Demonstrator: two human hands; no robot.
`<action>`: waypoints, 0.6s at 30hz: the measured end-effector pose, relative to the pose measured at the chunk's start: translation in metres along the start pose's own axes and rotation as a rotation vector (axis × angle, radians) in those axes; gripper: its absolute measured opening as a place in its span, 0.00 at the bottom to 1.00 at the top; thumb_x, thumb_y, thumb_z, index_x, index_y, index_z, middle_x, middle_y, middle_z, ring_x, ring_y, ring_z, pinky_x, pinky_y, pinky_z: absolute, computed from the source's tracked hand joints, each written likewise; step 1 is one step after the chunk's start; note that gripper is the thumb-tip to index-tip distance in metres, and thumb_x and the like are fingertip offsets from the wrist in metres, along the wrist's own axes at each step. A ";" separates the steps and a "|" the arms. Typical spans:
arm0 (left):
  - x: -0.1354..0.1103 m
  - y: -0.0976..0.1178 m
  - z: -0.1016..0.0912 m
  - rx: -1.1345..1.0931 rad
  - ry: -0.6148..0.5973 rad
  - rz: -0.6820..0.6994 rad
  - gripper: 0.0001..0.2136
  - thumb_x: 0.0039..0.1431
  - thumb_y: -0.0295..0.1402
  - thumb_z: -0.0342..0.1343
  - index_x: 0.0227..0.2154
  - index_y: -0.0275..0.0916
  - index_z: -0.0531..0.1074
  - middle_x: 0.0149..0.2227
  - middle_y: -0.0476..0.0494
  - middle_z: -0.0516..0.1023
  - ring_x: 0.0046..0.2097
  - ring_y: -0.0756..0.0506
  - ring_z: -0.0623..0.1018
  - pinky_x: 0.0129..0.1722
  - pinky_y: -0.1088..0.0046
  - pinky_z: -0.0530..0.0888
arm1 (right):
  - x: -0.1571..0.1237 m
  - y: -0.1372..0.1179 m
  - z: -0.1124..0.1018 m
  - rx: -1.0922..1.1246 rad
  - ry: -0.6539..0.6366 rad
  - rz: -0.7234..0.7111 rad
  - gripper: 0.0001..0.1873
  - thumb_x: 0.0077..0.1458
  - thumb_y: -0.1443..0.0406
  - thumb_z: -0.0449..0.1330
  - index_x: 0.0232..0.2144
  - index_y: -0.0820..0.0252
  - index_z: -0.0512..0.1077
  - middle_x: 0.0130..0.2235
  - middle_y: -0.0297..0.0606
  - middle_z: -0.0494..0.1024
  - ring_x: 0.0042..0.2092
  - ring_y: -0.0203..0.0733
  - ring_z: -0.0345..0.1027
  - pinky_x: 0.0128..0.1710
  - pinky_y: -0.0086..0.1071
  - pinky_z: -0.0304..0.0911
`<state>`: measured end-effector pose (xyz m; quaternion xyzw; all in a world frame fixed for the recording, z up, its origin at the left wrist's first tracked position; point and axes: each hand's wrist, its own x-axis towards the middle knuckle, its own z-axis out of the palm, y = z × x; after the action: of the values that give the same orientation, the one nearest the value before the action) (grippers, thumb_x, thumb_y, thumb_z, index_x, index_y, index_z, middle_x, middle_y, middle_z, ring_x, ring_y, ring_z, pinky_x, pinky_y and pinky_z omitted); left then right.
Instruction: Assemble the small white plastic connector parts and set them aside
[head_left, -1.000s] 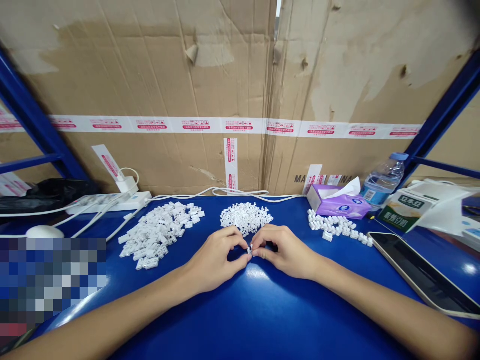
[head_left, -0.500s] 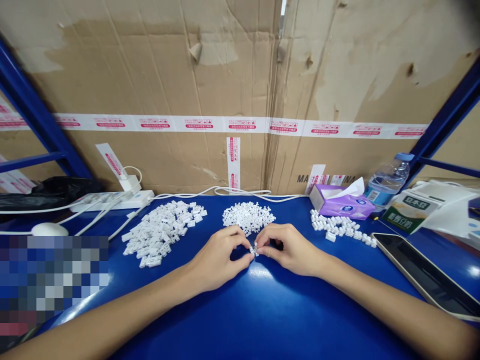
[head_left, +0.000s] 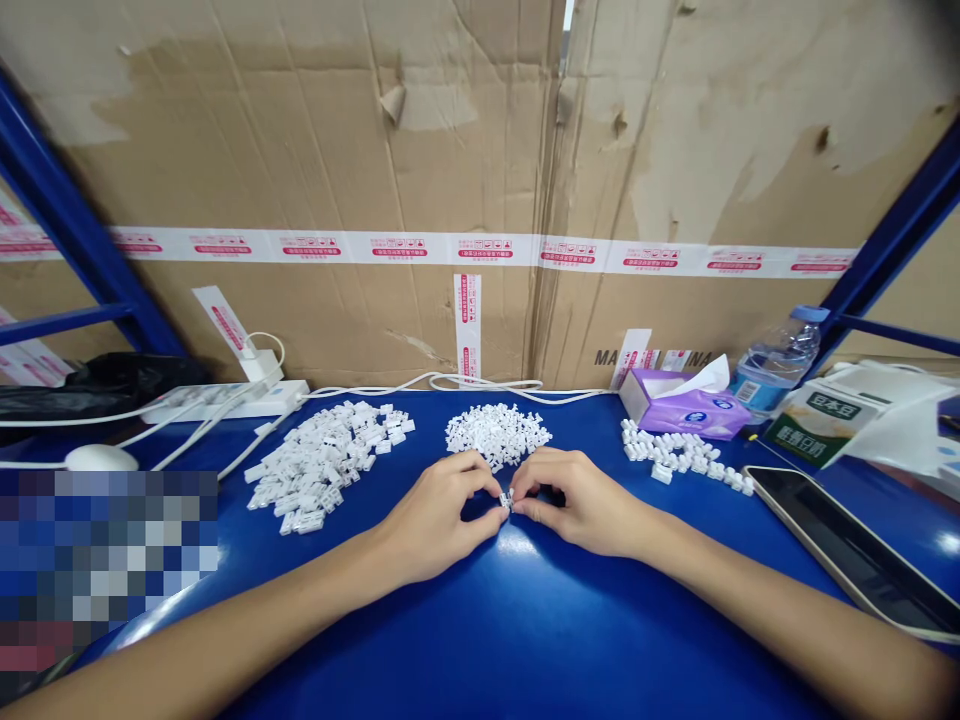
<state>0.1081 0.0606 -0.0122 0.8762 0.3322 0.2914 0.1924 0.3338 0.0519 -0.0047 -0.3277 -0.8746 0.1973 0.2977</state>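
Between my two hands is a small white plastic piece (head_left: 506, 500), its exact kind too small to make out. My left hand (head_left: 448, 512) pinches it from the left with thumb and forefinger. My right hand (head_left: 574, 500) closes on its right side, the fingertips almost meeting those of the left. Just behind the hands lies a heap of tiny white plastic parts (head_left: 495, 432). A larger pile of white block-shaped plastic pieces (head_left: 322, 465) spreads to the left. Over on the right is a smaller group of white pieces (head_left: 671, 450).
A purple tissue pack (head_left: 686, 405), a water bottle (head_left: 780, 360) and a green-and-white carton (head_left: 821, 425) stand at the back right. A phone (head_left: 862, 545) lies near my right forearm. White cables and a power strip (head_left: 225, 400) run along the back left, before a cardboard wall (head_left: 337, 150).
My right fingertips have shifted slightly on the small white piece, and less of it stands up above the fingers. My left hand and the piles look the same.
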 end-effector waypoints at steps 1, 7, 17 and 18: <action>0.000 0.000 0.000 0.002 0.002 0.003 0.03 0.60 0.29 0.61 0.36 0.40 0.79 0.39 0.46 0.77 0.40 0.45 0.76 0.42 0.66 0.72 | 0.000 0.000 0.000 -0.008 -0.004 -0.004 0.02 0.60 0.69 0.64 0.35 0.58 0.76 0.37 0.36 0.82 0.40 0.41 0.72 0.43 0.36 0.67; 0.000 0.001 0.000 0.021 -0.005 0.008 0.04 0.61 0.29 0.60 0.36 0.40 0.79 0.39 0.46 0.76 0.39 0.45 0.76 0.40 0.67 0.72 | 0.000 0.003 0.000 -0.054 -0.022 -0.009 0.03 0.57 0.68 0.67 0.36 0.58 0.77 0.37 0.36 0.81 0.41 0.43 0.72 0.44 0.38 0.66; 0.001 0.002 -0.001 0.002 -0.008 -0.005 0.04 0.62 0.29 0.59 0.37 0.40 0.78 0.38 0.46 0.76 0.37 0.46 0.75 0.38 0.68 0.72 | 0.000 0.003 0.002 -0.010 0.027 0.001 0.06 0.55 0.70 0.66 0.36 0.58 0.77 0.34 0.36 0.80 0.38 0.42 0.72 0.42 0.36 0.67; 0.002 0.002 -0.001 0.002 -0.008 -0.005 0.04 0.61 0.29 0.59 0.37 0.40 0.78 0.39 0.46 0.76 0.37 0.46 0.75 0.38 0.68 0.72 | -0.001 0.003 0.002 -0.004 0.034 0.015 0.07 0.54 0.70 0.67 0.37 0.58 0.77 0.35 0.36 0.79 0.38 0.41 0.72 0.41 0.35 0.67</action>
<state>0.1093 0.0605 -0.0099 0.8767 0.3338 0.2873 0.1933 0.3344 0.0534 -0.0082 -0.3383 -0.8674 0.1920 0.3103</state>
